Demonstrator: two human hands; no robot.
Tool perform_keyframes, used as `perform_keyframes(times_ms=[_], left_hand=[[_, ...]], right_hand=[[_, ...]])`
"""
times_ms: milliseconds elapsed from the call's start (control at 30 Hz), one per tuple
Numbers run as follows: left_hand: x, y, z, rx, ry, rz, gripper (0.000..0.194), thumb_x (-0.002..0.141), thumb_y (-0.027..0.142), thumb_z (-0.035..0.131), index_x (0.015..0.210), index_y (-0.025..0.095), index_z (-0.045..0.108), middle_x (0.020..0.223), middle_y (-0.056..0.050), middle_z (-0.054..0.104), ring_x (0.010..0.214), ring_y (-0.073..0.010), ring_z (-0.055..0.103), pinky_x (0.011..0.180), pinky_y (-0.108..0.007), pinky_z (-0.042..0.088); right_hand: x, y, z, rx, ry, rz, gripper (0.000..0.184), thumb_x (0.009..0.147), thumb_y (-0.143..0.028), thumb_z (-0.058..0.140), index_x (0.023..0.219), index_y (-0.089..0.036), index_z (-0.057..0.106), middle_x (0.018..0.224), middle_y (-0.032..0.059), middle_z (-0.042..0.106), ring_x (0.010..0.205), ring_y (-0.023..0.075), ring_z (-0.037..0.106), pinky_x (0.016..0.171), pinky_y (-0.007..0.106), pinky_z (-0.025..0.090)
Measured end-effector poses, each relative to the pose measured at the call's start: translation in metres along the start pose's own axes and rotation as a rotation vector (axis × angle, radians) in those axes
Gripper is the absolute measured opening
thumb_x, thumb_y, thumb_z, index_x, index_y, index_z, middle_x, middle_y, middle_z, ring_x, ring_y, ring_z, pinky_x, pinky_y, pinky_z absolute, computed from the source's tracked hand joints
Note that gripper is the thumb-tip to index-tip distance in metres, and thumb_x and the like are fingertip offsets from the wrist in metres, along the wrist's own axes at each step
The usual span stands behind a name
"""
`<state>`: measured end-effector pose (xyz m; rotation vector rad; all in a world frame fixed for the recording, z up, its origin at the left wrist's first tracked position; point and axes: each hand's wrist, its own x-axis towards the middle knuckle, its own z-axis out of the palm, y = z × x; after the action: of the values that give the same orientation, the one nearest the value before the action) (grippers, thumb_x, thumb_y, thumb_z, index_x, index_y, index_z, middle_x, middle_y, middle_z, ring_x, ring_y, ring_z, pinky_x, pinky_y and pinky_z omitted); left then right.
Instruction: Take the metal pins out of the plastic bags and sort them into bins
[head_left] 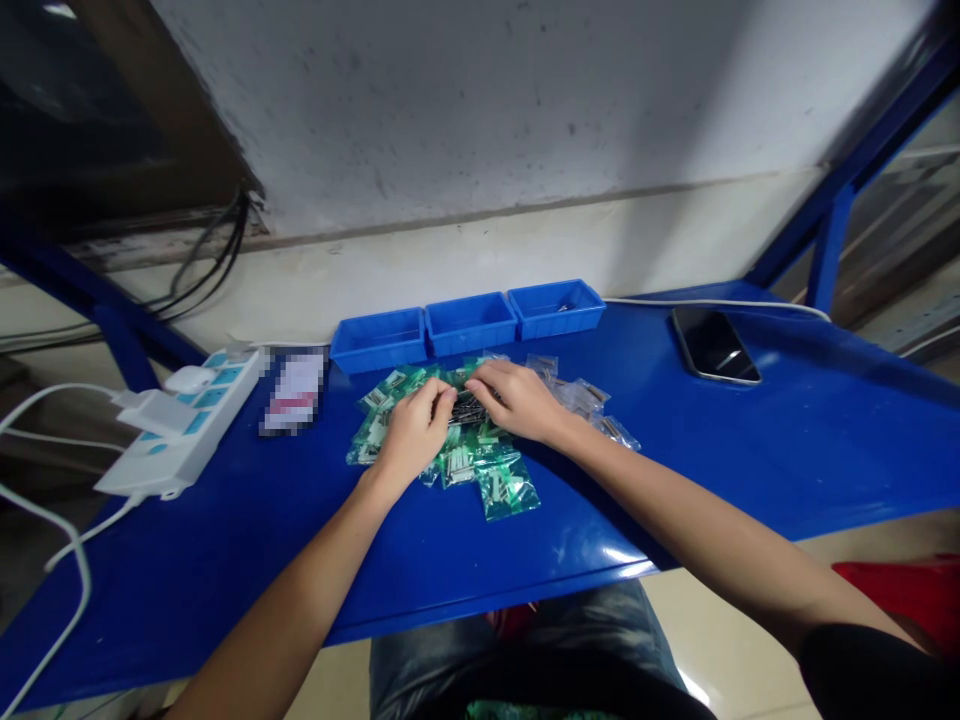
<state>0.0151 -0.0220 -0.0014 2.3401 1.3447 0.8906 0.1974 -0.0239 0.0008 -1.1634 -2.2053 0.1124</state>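
My left hand (417, 428) is closed, its thumb and forefinger pinched together at the left edge of a heap of small dark metal pieces (468, 410). Facing it from the right, my right hand (519, 398) curls over the same heap with thumb and fingers together. What either hand pinches is too small or hidden to make out. Around and beneath them lie several small green plastic bags (507, 484) with pale strips inside. Clear plastic bags (585, 396) holding thin parts lie beside my right wrist.
Three blue bins (471, 326) line the back of the blue table (465, 560) against the wall; the right one holds something small. A phone (716, 345) lies at right. At left stand a white power strip (184, 425) with cables and a blurred-out packet (294, 392).
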Motion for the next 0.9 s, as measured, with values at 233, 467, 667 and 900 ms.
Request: perform_keyframes(times_ms=[233,467,667,900], left_hand=[[0.0005,-0.0031,0.0000,-0.002,-0.004,-0.029,0.025,0.093,0.029,0.037,0.073,0.020,0.048,0.061,0.003,0.054,0.053,-0.0124,0.052,0.054,-0.024,0.035],[-0.0002,-0.0053,0.0032,-0.002,-0.003,-0.045,0.014,0.092,0.029,0.042,0.090,0.022,0.053,0.059,0.003,0.055,0.048,-0.0113,0.049,0.049,-0.024,0.035],[-0.0008,-0.0059,0.0037,0.016,-0.024,-0.046,0.013,0.091,0.028,0.042,0.087,0.021,0.052,0.058,0.003,0.054,0.046,-0.0110,0.050,0.046,-0.024,0.035],[-0.0023,-0.0052,0.0023,0.013,-0.027,-0.035,0.016,0.092,0.029,0.041,0.082,0.021,0.051,0.051,0.005,0.048,0.041,-0.0099,0.045,0.043,-0.024,0.031]], right_hand=[[-0.0010,0.0033,0.0043,0.068,-0.022,-0.045,0.016,0.092,-0.023,0.038,0.092,-0.017,0.053,0.084,0.0061,0.060,0.074,0.0158,0.052,0.065,0.028,0.038],[-0.0004,0.0057,0.0071,0.035,-0.024,-0.004,0.026,0.094,-0.030,0.033,0.086,-0.017,0.054,0.081,0.0073,0.058,0.075,0.0177,0.053,0.067,0.031,0.039],[-0.0018,0.0034,0.0037,0.138,-0.038,0.054,0.022,0.092,-0.034,0.038,0.093,-0.017,0.053,0.084,0.0059,0.059,0.075,0.0166,0.053,0.065,0.030,0.039],[-0.0024,0.0050,0.0067,0.186,-0.048,0.020,0.010,0.086,-0.023,0.042,0.088,-0.018,0.051,0.081,0.0041,0.054,0.071,0.0155,0.049,0.065,0.030,0.039]])
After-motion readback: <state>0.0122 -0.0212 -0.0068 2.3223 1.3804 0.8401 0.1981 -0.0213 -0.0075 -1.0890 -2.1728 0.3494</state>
